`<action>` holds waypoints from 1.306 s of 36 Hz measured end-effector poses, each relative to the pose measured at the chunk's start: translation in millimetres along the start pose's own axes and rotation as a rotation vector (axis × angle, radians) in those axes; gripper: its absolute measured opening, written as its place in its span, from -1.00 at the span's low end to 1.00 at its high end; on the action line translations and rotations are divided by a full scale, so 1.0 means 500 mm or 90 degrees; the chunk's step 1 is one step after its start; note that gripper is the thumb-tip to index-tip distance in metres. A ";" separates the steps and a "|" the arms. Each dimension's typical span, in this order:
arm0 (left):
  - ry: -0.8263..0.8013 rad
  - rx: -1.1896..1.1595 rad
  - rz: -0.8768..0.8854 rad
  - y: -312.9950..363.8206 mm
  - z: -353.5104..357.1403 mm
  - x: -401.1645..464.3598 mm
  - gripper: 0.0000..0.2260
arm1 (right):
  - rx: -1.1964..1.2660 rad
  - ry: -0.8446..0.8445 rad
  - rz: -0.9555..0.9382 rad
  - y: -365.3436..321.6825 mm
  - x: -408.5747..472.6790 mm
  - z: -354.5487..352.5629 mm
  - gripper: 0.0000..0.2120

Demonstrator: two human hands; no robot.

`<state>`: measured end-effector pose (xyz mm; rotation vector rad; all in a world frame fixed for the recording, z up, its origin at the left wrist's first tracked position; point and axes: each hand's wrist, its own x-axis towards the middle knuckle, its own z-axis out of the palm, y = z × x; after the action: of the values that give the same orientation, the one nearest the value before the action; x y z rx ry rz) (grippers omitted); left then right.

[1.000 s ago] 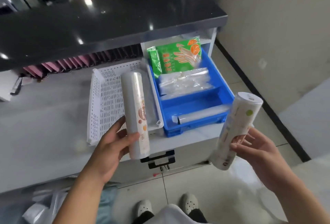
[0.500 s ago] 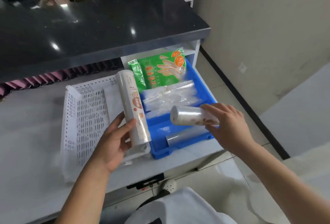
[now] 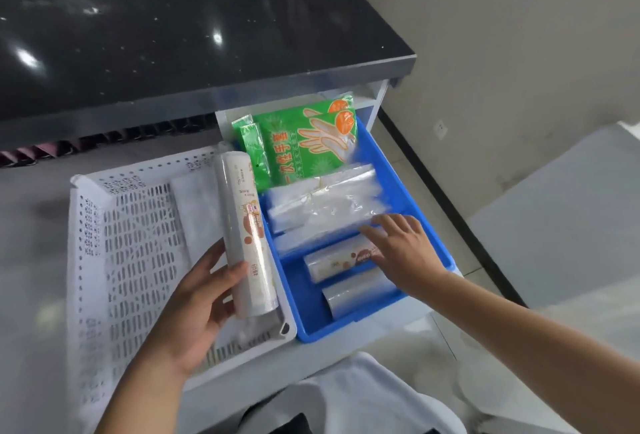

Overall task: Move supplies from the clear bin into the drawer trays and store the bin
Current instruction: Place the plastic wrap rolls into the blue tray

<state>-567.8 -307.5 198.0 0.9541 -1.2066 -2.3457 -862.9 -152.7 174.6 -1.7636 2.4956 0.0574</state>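
My left hand (image 3: 197,302) grips a long white roll of plastic bags (image 3: 244,232), held lengthwise over the right edge of the white perforated tray (image 3: 114,260). My right hand (image 3: 401,250) lies flat, fingers spread, on a shorter printed roll (image 3: 336,260) that rests in the front compartment of the blue tray (image 3: 433,225). A plain clear roll (image 3: 356,295) lies just in front of it. Behind the divider sit bundled clear bags (image 3: 322,201) and green glove packets (image 3: 308,146). The clear bin is out of view.
The trays sit in an open drawer under a black countertop (image 3: 173,35). A folded clear sheet (image 3: 194,212) lies inside the white tray. A beige wall (image 3: 519,52) and tiled floor are at the right. My white garment (image 3: 346,399) is below.
My right hand carried the shorter roll from the lower right into the blue tray's front compartment and laid it down. My left hand kept its roll over the white tray's edge.
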 end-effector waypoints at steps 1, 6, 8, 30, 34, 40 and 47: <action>-0.007 0.013 -0.001 0.004 0.003 0.003 -0.47 | 0.006 -0.005 0.013 0.003 0.001 0.001 -0.44; -0.039 0.074 0.009 0.032 0.035 0.024 -0.44 | 0.028 -0.012 0.038 0.005 0.000 -0.003 -0.41; -0.064 0.098 0.008 0.042 0.050 0.032 -0.45 | 0.029 -0.018 0.049 0.004 0.000 -0.004 -0.41; -0.022 0.419 0.027 -0.007 0.220 0.041 -0.47 | 0.487 0.163 0.259 0.081 -0.103 -0.039 -0.80; 0.017 0.567 0.044 -0.015 0.243 0.049 -0.40 | 0.559 0.144 0.246 0.099 -0.119 -0.059 -0.75; 0.044 0.872 0.038 -0.029 0.282 0.064 -0.29 | 0.584 0.130 0.181 0.121 -0.128 -0.088 -0.74; 0.041 1.082 0.051 -0.053 0.308 0.087 -0.36 | 0.477 0.110 0.067 0.144 -0.131 -0.085 -0.59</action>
<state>-705.7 -225.9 222.6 1.1926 -3.0422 -0.7028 -911.1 -70.3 221.6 -1.3508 2.2461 -0.9227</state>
